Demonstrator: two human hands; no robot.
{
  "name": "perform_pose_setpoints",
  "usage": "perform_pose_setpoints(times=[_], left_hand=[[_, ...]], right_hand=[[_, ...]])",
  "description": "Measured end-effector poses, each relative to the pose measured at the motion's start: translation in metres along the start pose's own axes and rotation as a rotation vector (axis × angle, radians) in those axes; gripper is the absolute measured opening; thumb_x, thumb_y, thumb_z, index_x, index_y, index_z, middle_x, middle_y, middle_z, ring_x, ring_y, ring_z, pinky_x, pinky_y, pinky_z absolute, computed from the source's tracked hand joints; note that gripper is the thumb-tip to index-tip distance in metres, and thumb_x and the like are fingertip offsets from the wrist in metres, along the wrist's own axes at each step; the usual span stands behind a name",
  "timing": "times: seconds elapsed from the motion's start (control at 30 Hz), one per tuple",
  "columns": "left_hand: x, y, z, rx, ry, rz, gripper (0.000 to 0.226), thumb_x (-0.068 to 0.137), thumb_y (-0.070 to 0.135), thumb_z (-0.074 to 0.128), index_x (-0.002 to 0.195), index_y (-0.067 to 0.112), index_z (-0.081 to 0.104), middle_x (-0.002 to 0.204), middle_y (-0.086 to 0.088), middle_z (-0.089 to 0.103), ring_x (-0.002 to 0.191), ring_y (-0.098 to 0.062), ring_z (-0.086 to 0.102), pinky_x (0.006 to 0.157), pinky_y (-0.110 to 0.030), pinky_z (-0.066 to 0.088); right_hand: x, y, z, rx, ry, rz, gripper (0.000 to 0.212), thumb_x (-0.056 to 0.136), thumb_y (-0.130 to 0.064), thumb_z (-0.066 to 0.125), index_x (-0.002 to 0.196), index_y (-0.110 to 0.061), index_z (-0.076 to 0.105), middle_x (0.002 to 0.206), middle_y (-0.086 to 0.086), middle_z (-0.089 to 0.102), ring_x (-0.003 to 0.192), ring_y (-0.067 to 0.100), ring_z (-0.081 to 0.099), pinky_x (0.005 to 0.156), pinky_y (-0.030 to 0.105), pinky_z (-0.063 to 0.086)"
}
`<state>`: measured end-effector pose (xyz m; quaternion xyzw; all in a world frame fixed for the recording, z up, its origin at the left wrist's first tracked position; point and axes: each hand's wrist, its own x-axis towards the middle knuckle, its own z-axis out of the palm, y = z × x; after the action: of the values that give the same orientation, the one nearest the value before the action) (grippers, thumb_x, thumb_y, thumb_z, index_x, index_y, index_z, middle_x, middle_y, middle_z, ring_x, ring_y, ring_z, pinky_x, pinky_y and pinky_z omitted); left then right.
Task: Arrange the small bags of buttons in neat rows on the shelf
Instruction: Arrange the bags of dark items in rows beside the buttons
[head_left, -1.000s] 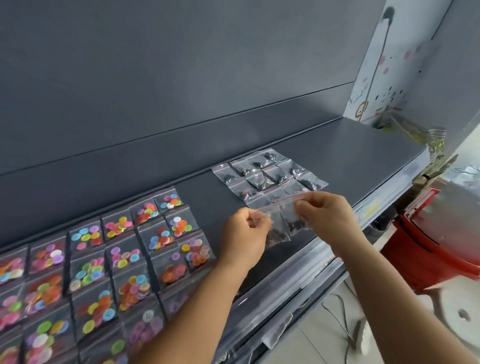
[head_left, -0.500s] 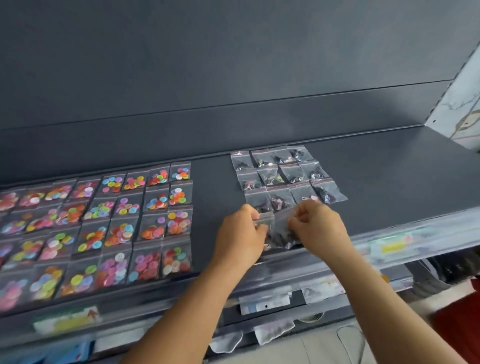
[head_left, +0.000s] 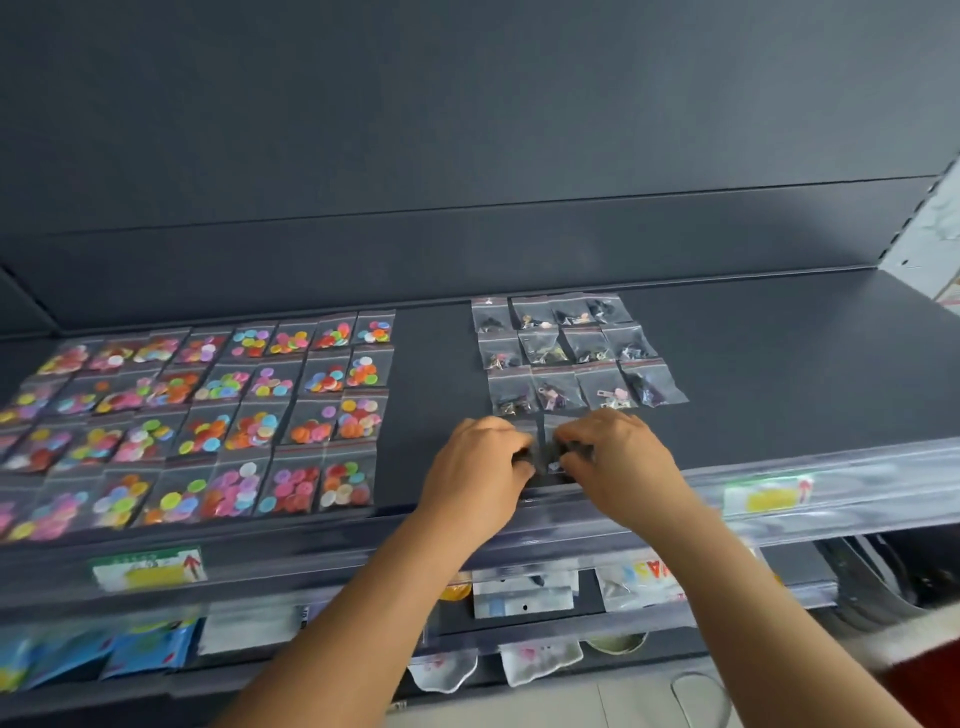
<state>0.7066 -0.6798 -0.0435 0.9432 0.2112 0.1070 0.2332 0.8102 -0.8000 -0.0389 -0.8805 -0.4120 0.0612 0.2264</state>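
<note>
Clear plastic crinkles between both hands at lower centre: the left hand and right hand each pinch a side of small bags of dark buttons, low over the shelf near its front edge. Such bags look light, limp and slippery, best taken by the corners. Behind lie the dark-button rows; colourful rows fill the left.
</note>
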Motion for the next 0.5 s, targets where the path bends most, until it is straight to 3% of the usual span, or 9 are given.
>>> perform_pose_setpoints(times=[0.27,0.43,0.5], left_hand=[[0.002,0.005,0.009,-0.019,0.075,-0.017,0.021,0.092,0.020,0.058,0.107,0.012,0.070,0.115,0.000,0.062,0.108,-0.021,0.047,0.082,-0.033,0.043],[0.001,0.008,0.011,-0.002,0.065,-0.031,0.032,0.092,0.023,0.058,0.123,0.016,0.062,0.127,0.001,0.057,0.116,-0.020,0.044,0.089,-0.032,0.040],[0.000,0.008,0.010,0.025,0.055,-0.022,0.044,0.094,0.026,0.056,0.136,0.017,0.050,0.136,0.002,0.051,0.124,-0.019,0.040,0.097,-0.031,0.038]], right_hand=[[0.002,0.005,-0.001,-0.097,-0.011,0.002,0.015,0.087,-0.013,0.055,0.094,-0.018,0.068,0.105,0.003,0.058,0.100,0.027,0.048,0.072,0.024,0.035],[0.002,0.006,-0.004,-0.108,-0.052,0.005,0.017,0.088,-0.015,0.055,0.100,-0.019,0.067,0.112,0.002,0.056,0.108,0.026,0.047,0.075,0.027,0.041],[0.001,0.005,-0.005,-0.103,-0.050,0.003,0.027,0.089,-0.018,0.054,0.114,-0.020,0.064,0.121,0.001,0.055,0.114,0.025,0.045,0.084,0.029,0.042]])
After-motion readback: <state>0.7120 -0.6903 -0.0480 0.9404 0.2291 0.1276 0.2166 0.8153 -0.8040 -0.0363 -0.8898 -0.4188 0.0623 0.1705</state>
